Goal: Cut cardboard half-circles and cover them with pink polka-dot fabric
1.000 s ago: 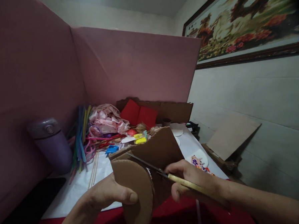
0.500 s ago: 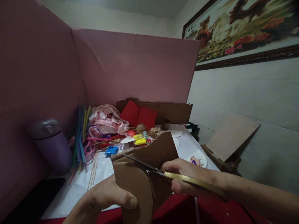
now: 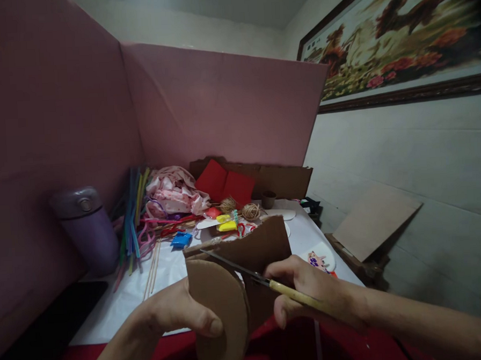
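A brown piece of cardboard (image 3: 220, 304) with a curved cut edge is pinched in my left hand (image 3: 187, 314), thumb on its near face, other fingers hidden behind it. My right hand (image 3: 306, 289) is closed round a pair of scissors (image 3: 298, 295) with yellowish handles. The blades lie across the cardboard, pointing up and left, along the top of the curve. A darker cardboard flap (image 3: 264, 248) stands behind the blades, partly separated from the curved piece by a slit.
A white-covered table (image 3: 106, 316) bears colored pipe cleaners (image 3: 135, 212), pink cloth (image 3: 174, 189), red paper (image 3: 224, 183), twine balls (image 3: 250, 211) and blue (image 3: 182, 239) and yellow (image 3: 227, 225) packets. A purple bottle (image 3: 90, 236) stands left. Pink panels (image 3: 220, 106) rise behind.
The scissors' handles have come closer together and the blades have narrowed on the cardboard. The whole view has shifted slightly; my left hand keeps its hold.
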Demonstrator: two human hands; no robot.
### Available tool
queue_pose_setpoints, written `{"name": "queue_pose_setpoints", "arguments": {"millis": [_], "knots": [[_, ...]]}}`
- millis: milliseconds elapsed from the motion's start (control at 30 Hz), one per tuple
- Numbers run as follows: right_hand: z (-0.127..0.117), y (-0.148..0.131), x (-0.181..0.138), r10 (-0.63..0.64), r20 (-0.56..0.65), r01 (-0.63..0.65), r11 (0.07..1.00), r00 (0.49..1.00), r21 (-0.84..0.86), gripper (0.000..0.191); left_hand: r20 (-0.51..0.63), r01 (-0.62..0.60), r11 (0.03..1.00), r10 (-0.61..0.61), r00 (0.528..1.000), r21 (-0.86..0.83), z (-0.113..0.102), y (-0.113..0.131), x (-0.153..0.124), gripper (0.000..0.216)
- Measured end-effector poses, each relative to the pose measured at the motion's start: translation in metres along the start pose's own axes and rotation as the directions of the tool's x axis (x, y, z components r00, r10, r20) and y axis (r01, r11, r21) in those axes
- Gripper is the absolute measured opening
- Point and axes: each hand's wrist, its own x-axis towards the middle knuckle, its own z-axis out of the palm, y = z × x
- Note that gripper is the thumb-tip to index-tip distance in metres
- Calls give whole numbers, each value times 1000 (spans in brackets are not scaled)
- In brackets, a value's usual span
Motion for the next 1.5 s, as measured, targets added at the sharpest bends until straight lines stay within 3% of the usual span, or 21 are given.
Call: {"name": "queue_pose_setpoints", "arguments": {"millis": [333, 467, 667, 867, 1100, 1367, 1500], "knots": [[-14, -14, 1, 19, 23, -13, 967, 1000, -256, 24, 99, 35, 999, -32, 995, -32, 5, 8, 1, 39], [-11, -11, 1, -15, 17, 19, 980, 1000, -200, 23, 82, 44, 999, -44, 996, -1, 6, 12, 2, 39], [-7, -6, -3, 32, 32, -29, 997, 999, -77, 23, 132, 43, 998, -48, 990, 45, 8, 19, 4, 38], [-11, -6, -7, -20, -12, 17, 986, 1000, -165, 24, 171, 62, 994, -78, 982, 92, 11, 29, 7, 35], [-25, -15, -10, 41, 82, -20, 971, 996, -240, 29, 225, 97, 993, -110, 968, 67, 15, 33, 7, 38], [-24, -22, -13, 97, 125, -73, 980, 987, -183, 26, 269, 109, 986, -141, 953, 129, 22, 40, 9, 38], [-20, -20, -15, 58, 111, -44, 991, 992, -126, 24, 279, 87, 988, -121, 953, 129, 23, 41, 10, 34]]}}
